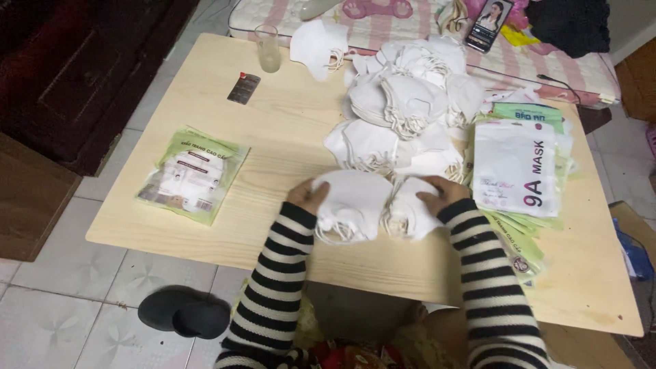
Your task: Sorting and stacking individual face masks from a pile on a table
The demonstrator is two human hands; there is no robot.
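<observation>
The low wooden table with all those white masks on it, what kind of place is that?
Probably a room at home, not a factory: a mattress with pink bedding sits behind the table, slippers lie on the tiled floor.

Both forearms, in black-and-white striped sleeves, reach forward from the near edge. Left hand (307, 196) and right hand (443, 195) are level, fingers curled inward, gripping.

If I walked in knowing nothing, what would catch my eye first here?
Probably the big heap of white face masks at the far middle of the pale wooden table. Nearer, the left hand and right hand, in striped sleeves, each grip a small stack of masks. A pile of flat printed packets lies to the right, one green packet alone on the left.
</observation>
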